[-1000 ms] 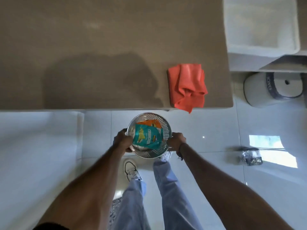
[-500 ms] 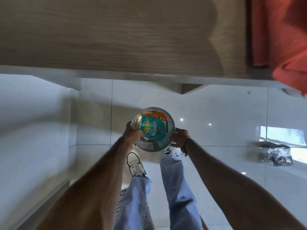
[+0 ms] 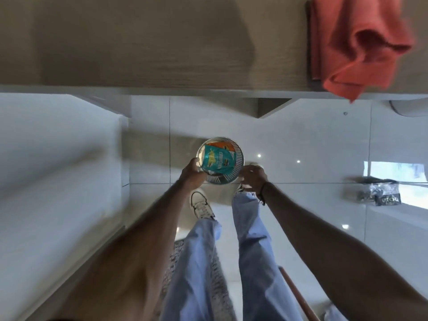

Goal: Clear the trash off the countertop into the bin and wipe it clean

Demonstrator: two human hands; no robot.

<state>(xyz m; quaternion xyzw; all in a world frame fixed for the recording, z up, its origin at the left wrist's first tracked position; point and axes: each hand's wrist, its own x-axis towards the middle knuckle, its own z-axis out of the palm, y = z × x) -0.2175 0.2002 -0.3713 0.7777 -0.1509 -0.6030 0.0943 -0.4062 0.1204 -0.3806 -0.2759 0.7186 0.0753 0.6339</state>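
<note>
Bin (image 3: 220,166), small slatted metal, light and stiff, carried low over the floor, left hand (image 3: 193,173) and right hand (image 3: 253,176) curled on opposite rims, teal snack wrapper (image 3: 217,161) inside, orange cloth (image 3: 354,42) overhanging countertop's (image 3: 143,42) near edge.

teal packet (image 3: 217,161), orange cloth (image 3: 356,42)
</note>
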